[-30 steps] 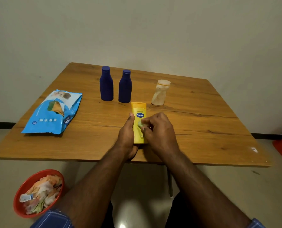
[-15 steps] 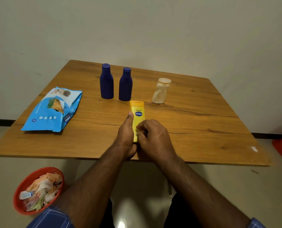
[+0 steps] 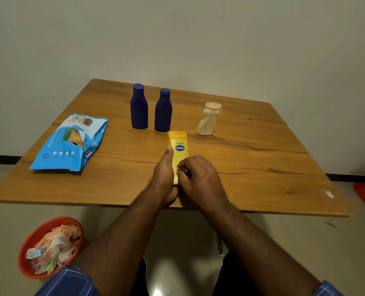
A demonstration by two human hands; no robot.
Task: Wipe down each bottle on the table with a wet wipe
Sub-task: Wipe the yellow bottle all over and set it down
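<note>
Four bottles sit on the wooden table (image 3: 262,167). At lower left, a red bowl (image 3: 26,251) of crumpled wipes rests on the floor; above it lies a blue wipes pack (image 3: 70,144). Two dark blue bottles (image 3: 139,107) (image 3: 163,111) stand upright at upper centre. Below them the yellow Vaseline bottle (image 3: 178,144) lies flat, the left hand (image 3: 164,174) gripping its side, thumb along the edge. The right hand (image 3: 200,180), fingers curled, presses on its lower part; whether it holds a wipe cannot be told. Further right stands a pale translucent bottle (image 3: 208,120).
</note>
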